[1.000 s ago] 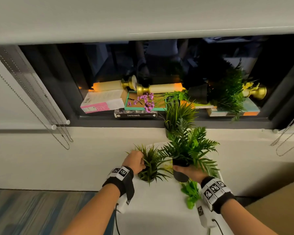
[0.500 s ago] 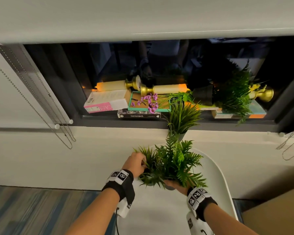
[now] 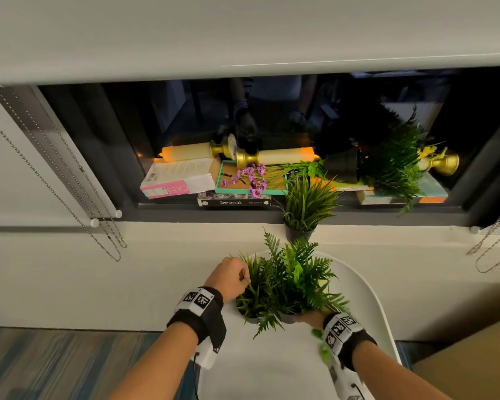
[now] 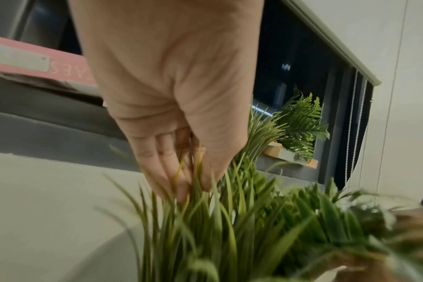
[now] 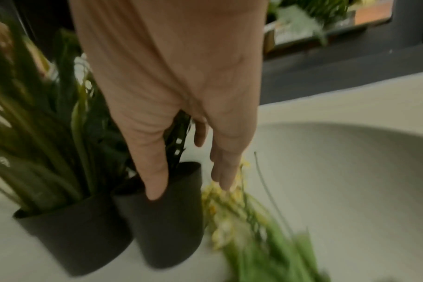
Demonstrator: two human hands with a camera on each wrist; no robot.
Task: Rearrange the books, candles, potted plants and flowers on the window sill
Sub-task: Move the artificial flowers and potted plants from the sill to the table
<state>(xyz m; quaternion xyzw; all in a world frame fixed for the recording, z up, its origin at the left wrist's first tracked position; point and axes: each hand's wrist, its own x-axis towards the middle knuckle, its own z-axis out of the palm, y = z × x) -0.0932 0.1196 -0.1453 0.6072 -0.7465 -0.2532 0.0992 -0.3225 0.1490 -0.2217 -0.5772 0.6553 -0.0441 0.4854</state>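
I stand at a dark window sill [image 3: 243, 216] under a half-lowered grey blind [image 3: 243, 33], bead chains hanging at both sides, striped carpet below to my left. Just below the sill is a white rounded table [image 3: 367, 301].

Two potted plants stand upright on the table, their black pots touching side by side. My left hand [image 3: 228, 277] is at the left edge of the grassy plant [image 3: 253, 295], fingers [image 4: 167, 167] loosely curled into the blades — I cannot tell whether they pinch any. My right hand [image 5: 181, 106] is at the fern plant [image 3: 296, 274]: my thumb lies against the near wall of its pot [image 5: 167, 219] at the rim, the other fingers are fairly straight and point down past its right side, not wrapped round it. Their tips are just above a bunch of yellow flowers [image 5: 229, 219] lying flat on the table, stems running toward me and to the right.

A third grassy plant [image 3: 308, 200] stands upright at the sill's front edge. On the sill lie books [image 3: 179, 177], purple flowers [image 3: 250, 179] across a teal-edged one, and two candles [image 3: 286, 155] in gold holders on their sides, long axes left to right, bases meeting in the middle. Further right a potted fern [image 3: 387, 166] lies tipped over — pot to the left, fronds to the right.
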